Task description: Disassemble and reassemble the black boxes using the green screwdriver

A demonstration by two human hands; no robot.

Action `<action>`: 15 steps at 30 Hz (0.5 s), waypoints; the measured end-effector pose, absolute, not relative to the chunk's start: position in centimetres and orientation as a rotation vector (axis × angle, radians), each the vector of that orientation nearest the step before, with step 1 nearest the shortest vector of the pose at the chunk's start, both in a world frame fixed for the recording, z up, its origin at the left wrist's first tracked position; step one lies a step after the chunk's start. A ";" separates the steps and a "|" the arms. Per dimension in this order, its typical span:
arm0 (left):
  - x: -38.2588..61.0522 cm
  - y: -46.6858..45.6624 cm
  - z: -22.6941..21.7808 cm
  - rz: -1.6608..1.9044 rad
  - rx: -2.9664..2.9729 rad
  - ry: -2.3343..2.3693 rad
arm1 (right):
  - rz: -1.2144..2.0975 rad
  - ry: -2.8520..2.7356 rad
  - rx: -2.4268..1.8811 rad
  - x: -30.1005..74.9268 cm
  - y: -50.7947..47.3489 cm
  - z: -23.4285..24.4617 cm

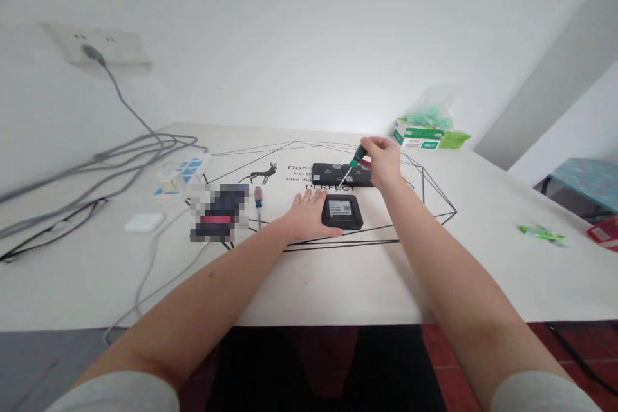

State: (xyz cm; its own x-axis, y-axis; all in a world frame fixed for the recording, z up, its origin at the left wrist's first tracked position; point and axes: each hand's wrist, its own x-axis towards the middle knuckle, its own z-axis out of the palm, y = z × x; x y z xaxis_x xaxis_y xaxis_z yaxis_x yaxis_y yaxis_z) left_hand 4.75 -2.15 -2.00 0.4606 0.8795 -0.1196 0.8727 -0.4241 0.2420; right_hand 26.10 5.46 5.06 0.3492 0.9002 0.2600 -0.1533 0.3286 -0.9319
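A flat black square case (356, 224) with a white label in its middle lies on the table. My left hand (308, 215) rests flat at its left side, fingers spread on the tabletop and thumb along the near edge. Pinched in my right hand (383, 158) is a screwdriver (356, 161) with a green and black handle, tilted so its shaft slants down to the left. Its tip is near the far left edge of the case; whether it touches is too small to tell. Just behind lie two black boxes (324, 173), the right one partly covered by the screwdriver and hand.
Left of my left hand are a second screwdriver (259, 198), a pixelated dark object (219, 212), a white case (143, 223) and grey cables (157, 141). Green boxes (419, 133) stand at the back right. A green wrapper (543, 235) lies at the right.
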 end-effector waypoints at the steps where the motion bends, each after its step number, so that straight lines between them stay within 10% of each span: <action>1: 4.6 -2.2 -1.9 0.030 2.436 1.490 | 0.833 -1.032 -0.978 25.0 5.8 5.2; 15: 3.7 -1.2 -2.3 0.110 2.501 1.418 | 0.307 -1.553 -0.931 20.9 3.9 4.0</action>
